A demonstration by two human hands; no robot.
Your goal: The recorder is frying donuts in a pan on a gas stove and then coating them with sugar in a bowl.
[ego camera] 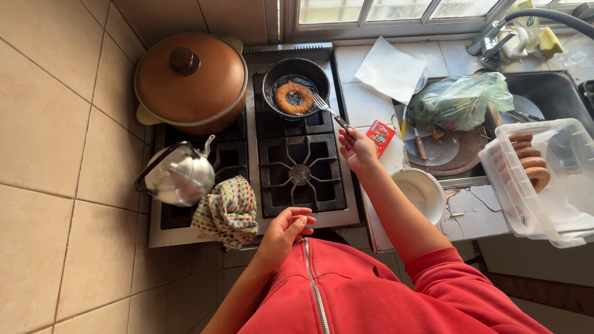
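A ring-shaped brown doughnut point(294, 97) fries in oil in a small black pan point(312, 69) on the back burner of the stove point(281, 127). My right hand point(357, 148) grips the dark handle of a fork point(327, 109), whose tines rest at the doughnut's right edge. My left hand point(286, 229) hovers near the stove's front edge with loosely curled fingers, holding nothing. A patterned knitted cloth point(227, 210) lies just left of it.
A large brown lidded pot point(190, 80) and a metal kettle point(179, 176) stand on the left burners. To the right are a white bowl point(421, 192), a small red packet point(380, 135), a green plastic bag point(461, 99), a clear tub of fried doughnuts point(544, 179) and a sink point(550, 93).
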